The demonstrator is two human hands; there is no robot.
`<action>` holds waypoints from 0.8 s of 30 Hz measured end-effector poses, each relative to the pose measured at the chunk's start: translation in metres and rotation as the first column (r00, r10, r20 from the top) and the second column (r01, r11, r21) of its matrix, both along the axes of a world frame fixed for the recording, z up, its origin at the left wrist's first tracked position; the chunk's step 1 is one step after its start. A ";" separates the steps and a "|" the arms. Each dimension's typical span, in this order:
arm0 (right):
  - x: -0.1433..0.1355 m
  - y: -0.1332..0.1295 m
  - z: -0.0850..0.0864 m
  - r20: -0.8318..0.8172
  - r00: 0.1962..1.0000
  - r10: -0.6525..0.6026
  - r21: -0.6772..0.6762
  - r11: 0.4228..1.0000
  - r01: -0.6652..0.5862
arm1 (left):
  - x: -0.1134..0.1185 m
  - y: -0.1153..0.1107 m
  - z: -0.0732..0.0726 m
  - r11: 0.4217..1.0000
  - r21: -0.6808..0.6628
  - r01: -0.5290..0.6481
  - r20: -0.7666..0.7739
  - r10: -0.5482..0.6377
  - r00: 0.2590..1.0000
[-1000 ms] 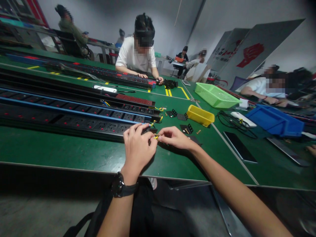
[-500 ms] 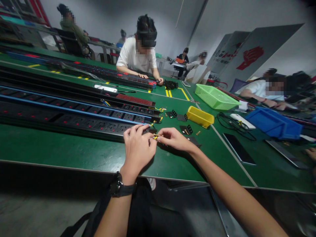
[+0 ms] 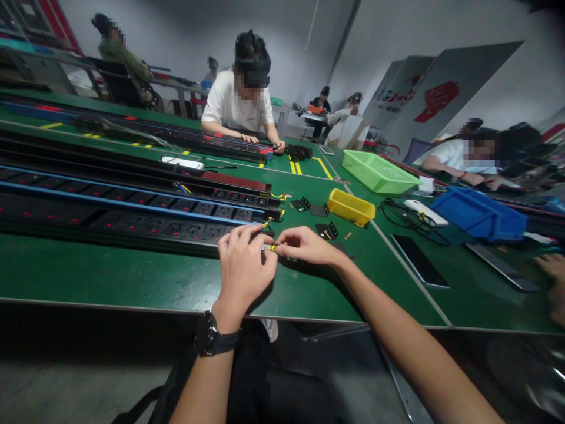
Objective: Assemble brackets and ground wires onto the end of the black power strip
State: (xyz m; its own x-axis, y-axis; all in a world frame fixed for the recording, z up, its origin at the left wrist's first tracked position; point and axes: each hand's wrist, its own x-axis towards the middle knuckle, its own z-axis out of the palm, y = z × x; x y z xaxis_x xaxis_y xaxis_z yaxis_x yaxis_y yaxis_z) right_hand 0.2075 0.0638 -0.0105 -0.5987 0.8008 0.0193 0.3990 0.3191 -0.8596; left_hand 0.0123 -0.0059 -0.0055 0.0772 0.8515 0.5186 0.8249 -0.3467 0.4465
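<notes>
our left hand (image 3: 245,259) bent over end of power strip (image 3: 132,228), grip unclear; our right hand (image 3: 304,244) pinched on yellow wire (image 3: 272,248) just off that end. strip's long axis runs leftward; left nearer.

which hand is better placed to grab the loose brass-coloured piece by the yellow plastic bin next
Probably the right hand: it is nearer the small brass-coloured piece. The left hand is farther off, over the end of the long black socket strip. Both are at the thin yellow wire.
</notes>
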 end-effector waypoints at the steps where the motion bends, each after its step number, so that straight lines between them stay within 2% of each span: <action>1: 0.002 0.000 0.001 0.012 1.000 0.004 0.001 1.000 -0.004 | 0.000 0.000 0.000 1.000 -0.002 0.003 -0.011 -0.003 1.000; 5: 0.009 0.001 0.007 0.012 1.000 -0.012 -0.004 1.000 0.012 | 0.000 0.000 -0.001 1.000 -0.001 0.002 -0.022 -0.002 1.000; 14: 0.010 -0.001 0.016 -0.173 0.983 -0.066 -0.049 0.997 0.059 | 0.000 -0.001 -0.001 1.000 0.005 0.006 -0.012 -0.006 1.000; 24: 0.011 -0.001 0.012 -0.122 0.989 -0.087 -0.040 0.996 0.083 | 0.000 -0.002 -0.001 1.000 -0.001 0.009 -0.007 -0.009 1.000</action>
